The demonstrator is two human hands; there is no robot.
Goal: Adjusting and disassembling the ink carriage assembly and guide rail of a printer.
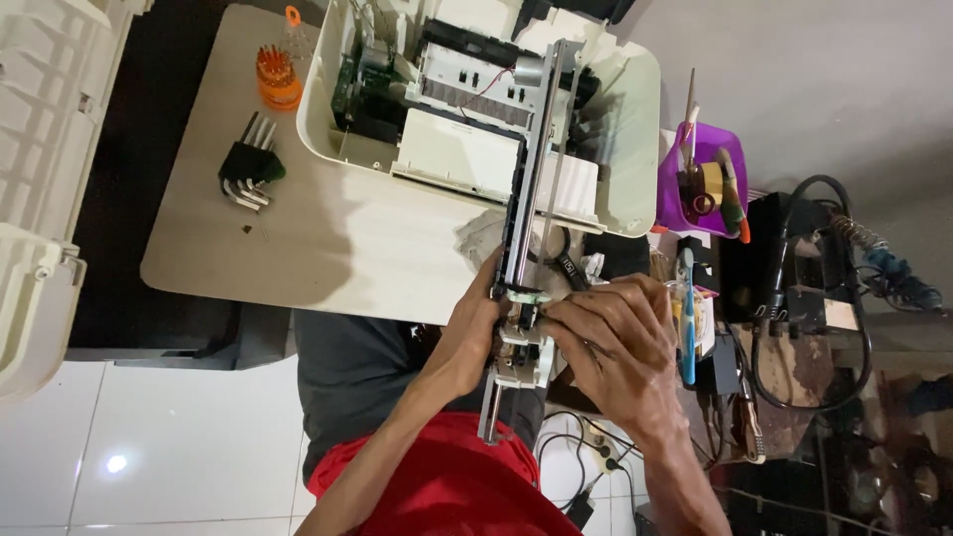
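My one head-worn camera looks steeply down, close over both hands (pixel 556 333) and the low table (pixel 298 248) (no second view), floor at the frame's edge.

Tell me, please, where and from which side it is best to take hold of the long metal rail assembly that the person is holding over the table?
Probably the near end of the metal rail assembly, beside the small white bracket, gripped across its narrow width from both sides. There the left hand and right hand already clasp it; its far end lies over the opened printer.
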